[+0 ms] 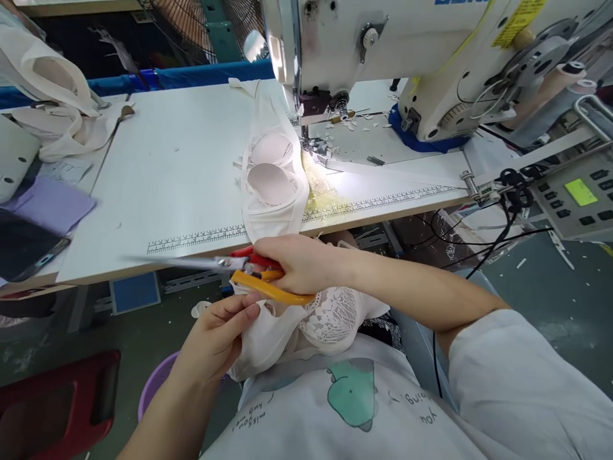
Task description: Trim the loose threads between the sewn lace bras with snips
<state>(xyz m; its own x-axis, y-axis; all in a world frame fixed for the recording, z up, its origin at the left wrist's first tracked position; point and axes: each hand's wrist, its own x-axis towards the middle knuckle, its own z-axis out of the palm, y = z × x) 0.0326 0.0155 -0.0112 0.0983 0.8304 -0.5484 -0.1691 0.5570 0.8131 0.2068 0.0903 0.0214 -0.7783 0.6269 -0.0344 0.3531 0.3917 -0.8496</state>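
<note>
Here, the right hand point(311, 262) is wrapped around scissors point(275, 291) with orange and red handles, their blades pointing left near the front edge of the counter point(177, 172). The left hand point(218, 332) has its thumb and fingers pinched together on the white lace bra point(332, 316), which lies over the person's lap, just below the scissors. On the counter, a second bra point(272, 182) rests beside the sewing machine's presser foot point(316, 148), covering part of a printed ruler strip point(201, 237).
</note>
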